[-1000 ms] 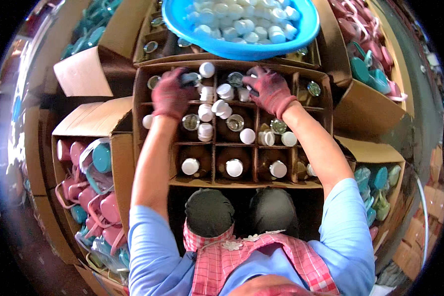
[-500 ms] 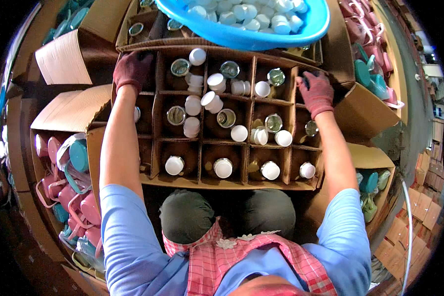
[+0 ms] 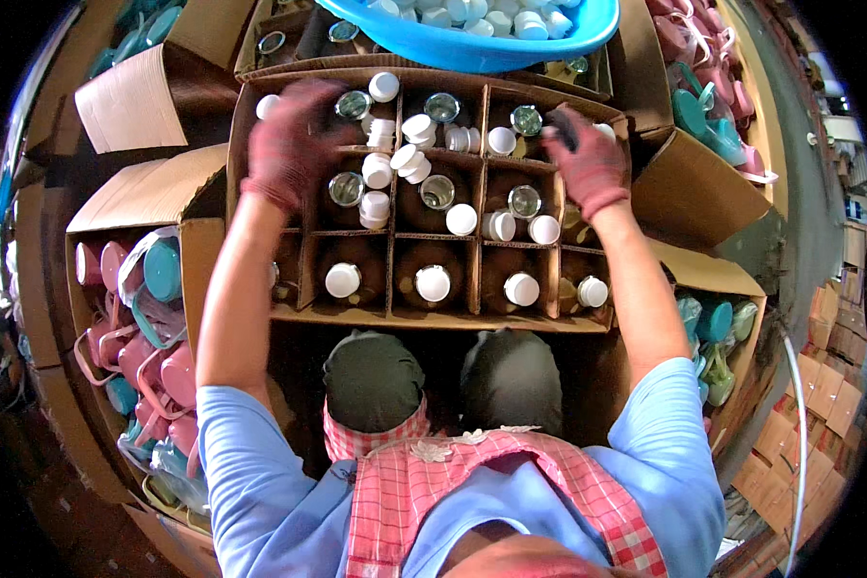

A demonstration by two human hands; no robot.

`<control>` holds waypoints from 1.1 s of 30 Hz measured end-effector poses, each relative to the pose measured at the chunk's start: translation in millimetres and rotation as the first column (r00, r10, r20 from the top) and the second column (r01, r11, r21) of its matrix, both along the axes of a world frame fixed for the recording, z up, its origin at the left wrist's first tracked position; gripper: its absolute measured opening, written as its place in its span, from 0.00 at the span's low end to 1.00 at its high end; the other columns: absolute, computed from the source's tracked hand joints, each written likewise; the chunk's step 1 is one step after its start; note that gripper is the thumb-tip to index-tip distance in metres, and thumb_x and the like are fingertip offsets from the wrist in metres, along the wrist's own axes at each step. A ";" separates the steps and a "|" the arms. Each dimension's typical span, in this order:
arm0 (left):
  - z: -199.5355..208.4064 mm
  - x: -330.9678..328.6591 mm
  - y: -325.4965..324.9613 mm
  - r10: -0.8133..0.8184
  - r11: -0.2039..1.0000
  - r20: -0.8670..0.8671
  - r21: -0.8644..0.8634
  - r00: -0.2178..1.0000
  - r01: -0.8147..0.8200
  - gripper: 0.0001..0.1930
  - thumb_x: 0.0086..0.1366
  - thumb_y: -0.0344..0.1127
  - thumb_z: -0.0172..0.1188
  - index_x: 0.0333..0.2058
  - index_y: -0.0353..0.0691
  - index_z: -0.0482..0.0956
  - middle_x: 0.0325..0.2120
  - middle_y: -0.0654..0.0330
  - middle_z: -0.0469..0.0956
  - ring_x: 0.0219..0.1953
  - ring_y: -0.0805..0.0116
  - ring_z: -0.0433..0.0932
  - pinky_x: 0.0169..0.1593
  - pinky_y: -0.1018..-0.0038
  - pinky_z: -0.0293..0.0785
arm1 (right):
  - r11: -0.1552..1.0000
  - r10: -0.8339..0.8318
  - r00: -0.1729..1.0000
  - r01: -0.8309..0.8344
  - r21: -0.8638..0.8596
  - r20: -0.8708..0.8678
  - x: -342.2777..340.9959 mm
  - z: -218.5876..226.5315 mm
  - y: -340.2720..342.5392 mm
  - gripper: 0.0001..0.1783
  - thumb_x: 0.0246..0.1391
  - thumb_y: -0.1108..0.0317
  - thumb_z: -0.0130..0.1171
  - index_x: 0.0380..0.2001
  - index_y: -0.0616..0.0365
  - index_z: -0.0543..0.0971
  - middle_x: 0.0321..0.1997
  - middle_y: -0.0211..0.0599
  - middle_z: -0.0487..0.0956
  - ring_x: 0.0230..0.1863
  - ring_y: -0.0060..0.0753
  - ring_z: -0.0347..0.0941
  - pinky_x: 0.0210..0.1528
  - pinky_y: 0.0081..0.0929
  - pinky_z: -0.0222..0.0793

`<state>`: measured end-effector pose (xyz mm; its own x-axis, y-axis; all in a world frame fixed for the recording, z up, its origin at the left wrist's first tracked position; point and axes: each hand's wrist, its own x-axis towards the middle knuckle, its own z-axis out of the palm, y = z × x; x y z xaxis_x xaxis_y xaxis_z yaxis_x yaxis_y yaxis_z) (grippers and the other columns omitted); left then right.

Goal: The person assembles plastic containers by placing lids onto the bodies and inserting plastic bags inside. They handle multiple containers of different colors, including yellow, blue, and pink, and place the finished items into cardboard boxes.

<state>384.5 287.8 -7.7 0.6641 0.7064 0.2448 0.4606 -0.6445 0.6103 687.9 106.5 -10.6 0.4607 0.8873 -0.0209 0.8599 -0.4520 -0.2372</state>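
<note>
A divided cardboard box (image 3: pixel 443 322) lies in front of my knees, with glass bottles standing in its compartments. White caps (image 3: pixel 433 283) top the bottles in the nearest row. Farther back, open bottle mouths (image 3: pixel 437 192) show, and loose white caps (image 3: pixel 376 170) lie among and on the dividers. My left hand (image 3: pixel 297 144), in a maroon glove, is over the box's left side near an open bottle mouth; motion smears its fingers. Above the right side hovers my right hand (image 3: pixel 590 162), gloved too, its fingers apart beside another open bottle mouth (image 3: pixel 526 119). No held thing shows in it.
A blue basin (image 3: pixel 491 60) full of white caps sits beyond the box, on another box of bottles. Cartons of pink and teal lidded items (image 3: pixel 164 270) stand at the left and right. An open carton flap (image 3: pixel 703 188) juts out beside my right hand.
Both hands have left the box's far side edges and moved inward over the bottles. The box and basin appear higher in the picture.
</note>
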 end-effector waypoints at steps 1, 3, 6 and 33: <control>-3.8 6.9 -20.7 -0.124 0.990 0.072 0.070 0.990 0.119 0.28 0.42 0.38 0.69 0.46 0.46 0.74 0.49 0.55 0.71 0.49 0.55 0.71 0.52 0.66 0.69 | 0.994 0.036 0.994 -0.046 -0.097 -0.099 -22.6 6.8 8.4 0.27 0.50 0.46 0.52 0.51 0.48 0.70 0.39 0.48 0.78 0.40 0.47 0.75 0.42 0.42 0.69; 12.6 29.9 -62.0 -0.275 0.922 -0.271 0.198 0.922 0.333 0.29 0.38 0.39 0.70 0.45 0.50 0.76 0.48 0.56 0.71 0.47 0.54 0.72 0.49 0.67 0.72 | 0.944 0.097 0.993 -0.073 -0.322 0.061 -53.9 8.8 26.1 0.30 0.52 0.42 0.48 0.54 0.47 0.67 0.36 0.47 0.79 0.39 0.46 0.76 0.41 0.42 0.69; -21.8 50.0 -79.9 -0.193 0.933 -0.583 0.141 0.790 0.332 0.21 0.45 0.42 0.60 0.43 0.57 0.78 0.46 0.60 0.73 0.50 0.56 0.69 0.48 0.67 0.72 | 0.898 0.107 0.994 -0.093 -0.429 0.008 -62.0 -6.1 46.2 0.33 0.52 0.41 0.47 0.57 0.46 0.63 0.40 0.46 0.78 0.42 0.46 0.75 0.42 0.42 0.69; 1.7 65.2 -32.6 0.119 0.986 0.238 0.084 0.964 -0.143 0.30 0.44 0.36 0.69 0.49 0.46 0.71 0.34 0.54 0.78 0.36 0.58 0.79 0.40 0.69 0.75 | 0.688 0.265 0.946 -0.320 0.651 0.185 -21.4 37.1 50.2 0.12 0.37 0.63 0.64 0.25 0.51 0.73 0.33 0.38 0.73 0.28 0.47 0.73 0.31 0.38 0.71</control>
<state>449.7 255.3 -6.1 0.4842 0.7477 0.4545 0.3987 -0.6509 0.6461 666.4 156.7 26.4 0.1514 0.7467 0.6477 0.9476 0.0769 -0.3101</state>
